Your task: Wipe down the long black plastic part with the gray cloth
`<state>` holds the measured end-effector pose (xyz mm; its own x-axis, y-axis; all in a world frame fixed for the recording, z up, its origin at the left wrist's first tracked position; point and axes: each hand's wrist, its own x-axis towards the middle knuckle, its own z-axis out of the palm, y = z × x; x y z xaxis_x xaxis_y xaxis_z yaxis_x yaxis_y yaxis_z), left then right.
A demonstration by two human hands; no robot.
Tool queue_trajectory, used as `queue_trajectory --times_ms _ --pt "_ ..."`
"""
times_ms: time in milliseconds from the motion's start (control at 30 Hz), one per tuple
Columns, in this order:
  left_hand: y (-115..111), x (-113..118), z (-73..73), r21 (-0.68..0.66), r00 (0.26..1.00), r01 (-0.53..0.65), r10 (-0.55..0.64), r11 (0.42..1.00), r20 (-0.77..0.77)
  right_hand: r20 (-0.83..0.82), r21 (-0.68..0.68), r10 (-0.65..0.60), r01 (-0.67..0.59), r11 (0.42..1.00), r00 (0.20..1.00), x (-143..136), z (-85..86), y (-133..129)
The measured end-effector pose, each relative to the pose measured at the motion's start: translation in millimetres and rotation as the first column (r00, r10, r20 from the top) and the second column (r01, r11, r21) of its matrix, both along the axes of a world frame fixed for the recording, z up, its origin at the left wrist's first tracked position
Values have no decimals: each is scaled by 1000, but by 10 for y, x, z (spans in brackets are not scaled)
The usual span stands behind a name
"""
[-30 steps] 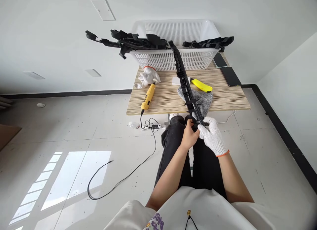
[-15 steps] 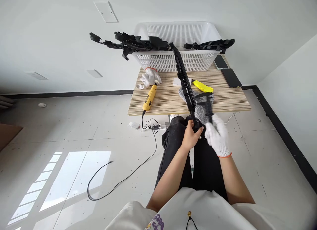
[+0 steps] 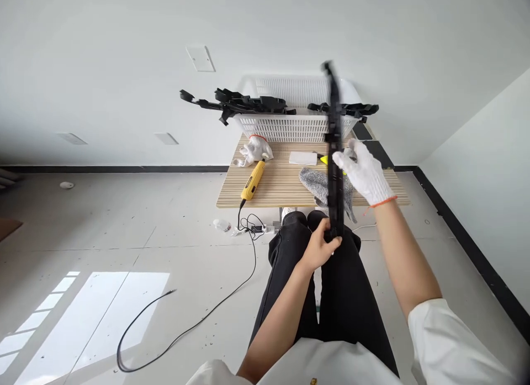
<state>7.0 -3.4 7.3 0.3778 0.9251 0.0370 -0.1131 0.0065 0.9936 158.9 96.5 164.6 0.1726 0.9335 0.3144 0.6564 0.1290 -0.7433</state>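
Observation:
A long black plastic strip (image 3: 334, 175) with clips and ribs along it stands nearly upright in front of me, blurred by motion. My left hand (image 3: 321, 246), bare, is closed around its lower end above my knees. My right hand (image 3: 364, 172), in a white glove with an orange cuff, is beside the strip's middle, with a fingertip over its edge. Its fingers are bent around a small dark shape I cannot make out. Behind the strip lies a grey cloth (image 3: 313, 179), hanging over the table edge. A yellow-handled tool (image 3: 324, 160) is partly hidden there.
A white basket (image 3: 285, 132) on the wooden table (image 3: 281, 191) holds several black plastic parts (image 3: 252, 104) that jut over its sides. A yellow power tool (image 3: 253, 180), a spare glove (image 3: 254, 150), a white block (image 3: 303, 158) and phones (image 3: 379, 153) lie around. A cable (image 3: 207, 313) crosses the floor.
The strip has swung from leaning left to nearly upright. My right hand has moved up and forward; the black caliper it held is no longer clearly visible. My view has shifted.

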Motion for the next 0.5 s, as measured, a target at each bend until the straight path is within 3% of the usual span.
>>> queue_trajectory --times_ms 67,200,233,300,400,500 --pt "-2 -14 2 86 1000 9 -7 996 -19 -147 47 150 -144 988 978 -57 272 50" --pt "-2 -40 -19 93 1000 -14 14 996 7 -248 214 365 -316 924 897 -108 858 33" --pt "-3 -47 -24 109 1000 -2 2 994 0 -242 210 412 -367 906 878 -138 1004 7" --pt "-6 -61 -25 151 998 59 -54 987 -35 -75 88 473 -467 880 878 -222 1280 -55" --pt "-9 -77 -6 185 984 157 -136 970 -117 257 20 409 -428 903 875 -310 1642 -138" --pt "7 -74 9 166 992 66 -46 984 -119 535 44 114 -162 986 837 -177 1929 -151"
